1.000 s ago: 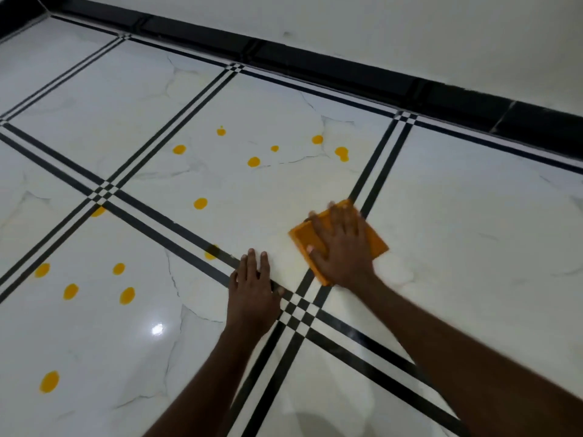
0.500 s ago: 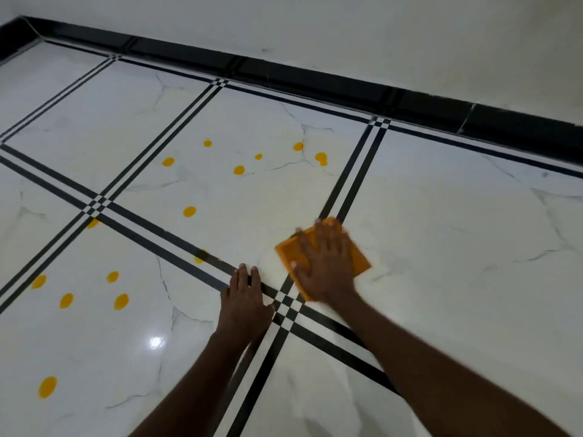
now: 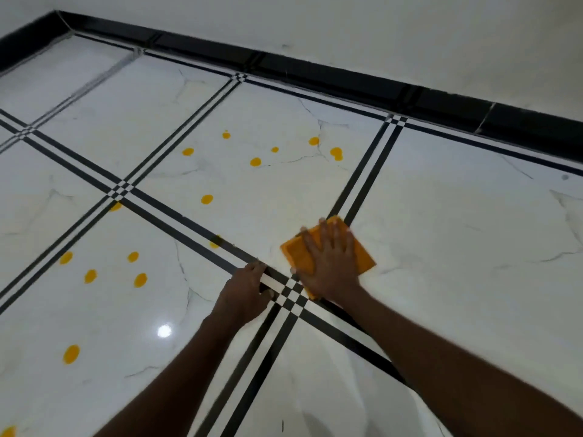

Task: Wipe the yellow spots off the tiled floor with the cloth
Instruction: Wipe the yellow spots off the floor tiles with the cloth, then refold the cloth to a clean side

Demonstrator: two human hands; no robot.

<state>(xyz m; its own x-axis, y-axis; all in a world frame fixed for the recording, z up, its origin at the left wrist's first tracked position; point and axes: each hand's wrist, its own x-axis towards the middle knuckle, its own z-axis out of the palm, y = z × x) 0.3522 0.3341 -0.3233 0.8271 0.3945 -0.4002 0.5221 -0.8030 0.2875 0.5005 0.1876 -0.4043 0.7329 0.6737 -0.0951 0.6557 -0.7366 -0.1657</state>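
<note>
Glossy white marble-look tiled floor [image 3: 441, 247], crossed by black double stripes, fills the view; no brand, label or writing shows anywhere on it. Nearest the camera, two bare forearms reach forward from the bottom edge. The left hand [image 3: 244, 293] rests on the floor beside the checkered stripe crossing [image 3: 291, 291], fingers curled loosely with their tips on a black stripe; it holds nothing. Just to its right, the right hand [image 3: 331, 263] lies flat and open, fingers spread, palm pressing down on the orange cloth [image 3: 298, 252]. The cloth is a folded square lying flat on the tile, its near corner touching the stripe crossing and its far corner reaching the stripes that run away toward the wall.

To the left, on the nearer tile, several yellow spots [image 3: 140, 280] sit in a loose group, with one larger spot [image 3: 71, 354] closer to the camera, beside a bright light reflection [image 3: 164, 330]. One spot [image 3: 215, 241] straddles a black stripe near the left hand. Farther off, the tile beyond the cloth carries more scattered spots [image 3: 255, 161]. At the far edge, a black skirting [image 3: 347, 75] runs along the base of a white wall [image 3: 378, 23].
</note>
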